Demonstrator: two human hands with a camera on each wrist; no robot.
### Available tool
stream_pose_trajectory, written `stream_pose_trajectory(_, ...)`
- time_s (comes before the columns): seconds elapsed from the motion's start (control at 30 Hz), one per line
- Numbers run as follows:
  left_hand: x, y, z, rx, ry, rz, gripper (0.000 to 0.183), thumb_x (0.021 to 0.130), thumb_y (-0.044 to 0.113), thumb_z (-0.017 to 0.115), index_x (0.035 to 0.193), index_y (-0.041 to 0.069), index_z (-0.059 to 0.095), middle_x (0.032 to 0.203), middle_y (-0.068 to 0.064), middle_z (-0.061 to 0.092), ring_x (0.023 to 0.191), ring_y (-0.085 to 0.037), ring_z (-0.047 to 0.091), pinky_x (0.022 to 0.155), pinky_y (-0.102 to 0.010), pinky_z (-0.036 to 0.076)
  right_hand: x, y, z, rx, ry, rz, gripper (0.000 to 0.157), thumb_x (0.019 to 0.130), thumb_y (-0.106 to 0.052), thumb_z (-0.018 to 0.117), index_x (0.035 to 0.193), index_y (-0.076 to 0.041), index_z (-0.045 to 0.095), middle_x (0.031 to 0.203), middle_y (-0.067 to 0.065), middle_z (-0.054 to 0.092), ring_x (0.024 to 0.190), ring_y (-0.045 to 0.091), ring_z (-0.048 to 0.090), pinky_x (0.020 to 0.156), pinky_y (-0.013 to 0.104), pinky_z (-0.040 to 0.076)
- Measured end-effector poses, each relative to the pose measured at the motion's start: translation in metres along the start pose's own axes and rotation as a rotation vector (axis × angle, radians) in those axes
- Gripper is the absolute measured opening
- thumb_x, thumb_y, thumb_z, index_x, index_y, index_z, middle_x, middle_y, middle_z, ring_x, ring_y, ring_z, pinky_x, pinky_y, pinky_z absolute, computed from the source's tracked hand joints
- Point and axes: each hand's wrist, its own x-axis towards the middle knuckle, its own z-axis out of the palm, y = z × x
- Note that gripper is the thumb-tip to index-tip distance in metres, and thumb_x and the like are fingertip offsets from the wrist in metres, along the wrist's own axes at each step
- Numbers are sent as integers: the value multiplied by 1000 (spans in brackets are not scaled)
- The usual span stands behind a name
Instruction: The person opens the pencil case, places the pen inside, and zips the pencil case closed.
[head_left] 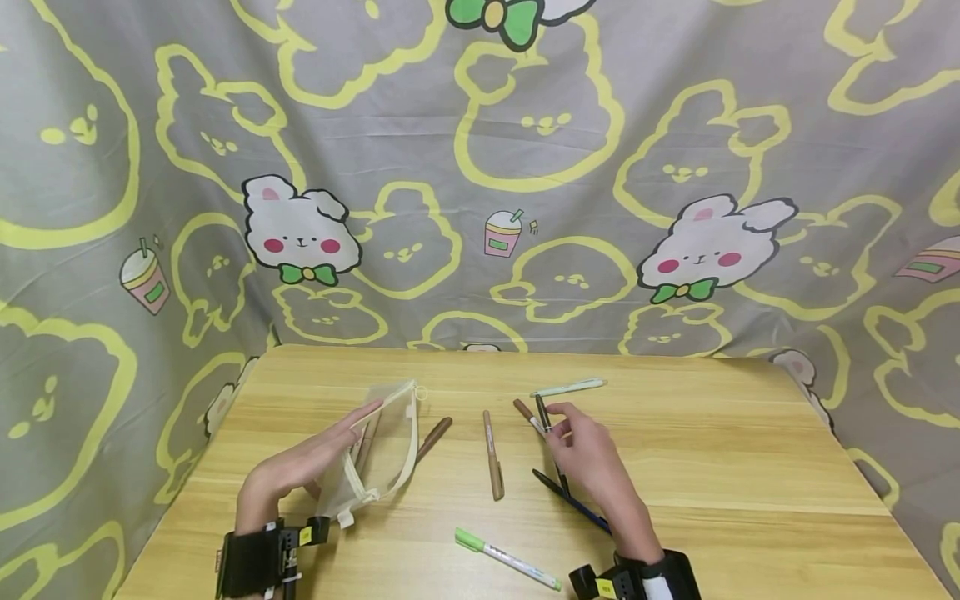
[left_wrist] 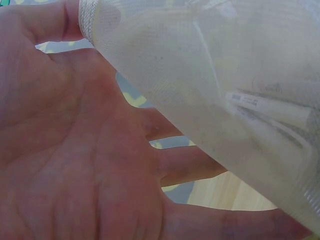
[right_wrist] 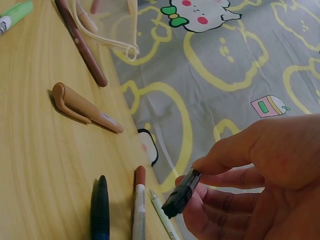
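My left hand (head_left: pixel 318 454) holds a translucent zip pouch (head_left: pixel 393 446) upright, its zipped mouth spread toward the right. In the left wrist view, several fingers lie behind the mesh of the pouch (left_wrist: pixel 200 100). Pale pens (left_wrist: pixel 270 107) show through it. My right hand (head_left: pixel 585 446) pinches a black pen (right_wrist: pixel 182 192) between thumb and fingers, over the right of the table. Close by are a brown-tipped pen (head_left: pixel 528 414), a dark blue pen (head_left: pixel 573 500) and a pale green pen (head_left: pixel 570 387).
A tan pen (head_left: pixel 492 458) lies mid-table between the hands. A dark brown pen (head_left: pixel 435 437) lies beside the pouch, partly hidden by it. Nearer the front is a green-capped marker (head_left: pixel 510 560). Behind the wooden table (head_left: pixel 712 467) hangs a patterned grey cloth (head_left: pixel 420 150).
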Motion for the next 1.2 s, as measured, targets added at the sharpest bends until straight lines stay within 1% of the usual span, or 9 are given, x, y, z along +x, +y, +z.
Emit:
stream_pose_trajectory(0.17,0,1,-1,0,-1,5,53,110,21,19,159,6,6,161,-28,-4,141,-53,1,100,-81,8,-1,1,3,18,-2,-5,42,86,1,63,128,-1,62,88,7,66,76,18,65,56,29,54)
stream_pose_trajectory(0.33,3,0,-1,-6,6,-6,53,111,21,20,159,7,6,161,-25,-3,143,-48,-1,106,-76,4,-1,1,7,26,12,-5,38,87,0,65,125,-1,64,89,8,67,75,18,65,57,29,55)
stream_pose_trajectory(0.47,4,-1,-1,-8,5,-5,53,111,22,19,159,6,5,162,-25,-3,143,-48,-1,105,-77,4,-1,2,9,20,30,-31,34,86,0,66,120,0,67,88,9,69,74,18,66,57,30,55)
stream_pose_trajectory(0.63,4,-1,1,-16,4,-5,53,110,20,21,159,6,6,162,-24,-2,144,-46,-2,108,-74,4,-1,3,10,21,47,-28,31,86,-2,67,118,-1,68,86,8,69,74,17,66,58,31,56)
stream_pose_trajectory(0.87,4,2,1,0,-9,27,52,111,19,20,159,5,7,161,-27,-2,143,-49,-2,105,-76,4,-1,4,16,28,56,-42,30,86,-2,69,115,-2,70,85,6,69,73,17,66,57,30,56)
stream_pose_trajectory(1.1,4,-1,1,-10,-8,-12,52,111,22,18,160,8,5,162,-24,-3,143,-48,-1,105,-77,5,1,-2,24,45,55,-81,31,83,0,69,114,-1,71,83,6,69,70,15,64,57,29,56)
stream_pose_trajectory(1.17,2,0,2,-13,-10,-28,53,111,24,18,160,10,4,162,-24,-4,143,-49,0,102,-80,7,2,-3,26,49,54,-91,32,83,0,69,114,0,70,82,6,68,69,14,63,57,29,56)
stream_pose_trajectory(1.2,2,1,2,-20,-11,-46,53,111,25,18,160,12,4,162,-23,-5,142,-51,1,98,-83,12,2,-4,27,55,51,-95,32,83,1,69,115,1,70,82,6,68,70,15,64,58,29,56)
